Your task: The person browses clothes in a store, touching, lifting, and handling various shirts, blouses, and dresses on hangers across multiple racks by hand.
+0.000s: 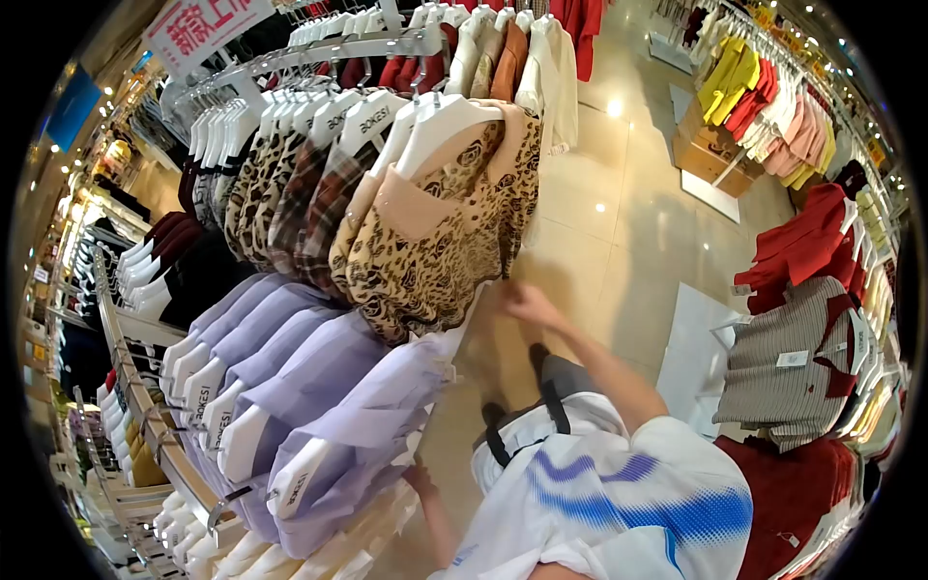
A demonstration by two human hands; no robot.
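Right hand (527, 302) at the lower edge of a tan leopard-print top with a pale pink collar (416, 256); fingers curled, blurred, can't tell whether they pinch the fabric. Left hand (420, 478) lower down, just beside the outer edge of pale lavender sheer tops (338, 406), partly hidden; can't tell if it grips anything. Leopard-print top hangs on a white plastic hanger (449, 130) at the near end of a silver metal rail (416, 43). Lavender tops hang along a second silver metal rail (174, 464), cream garments (377, 527) at its bottom end.

State, judged from view: nearby garments all on hangers, grouped by design, leopard-print top not taken off; how much is done or left can't be told.

Further along the first rail, brown plaid tops (314, 222) behind the leopard-print one. Wearer has a white shirt with blue print (619, 493). Floor is shiny beige tile (580, 251), with a flat white platform (691, 329) near the right-side rack: red shirts (802, 237), grey striped polo with a dark red collar (783, 358). Yellow tops (730, 82) hang well apart, upper right. Red-and-white sign (208, 29) above the first rail. Looks like a clothing shop.
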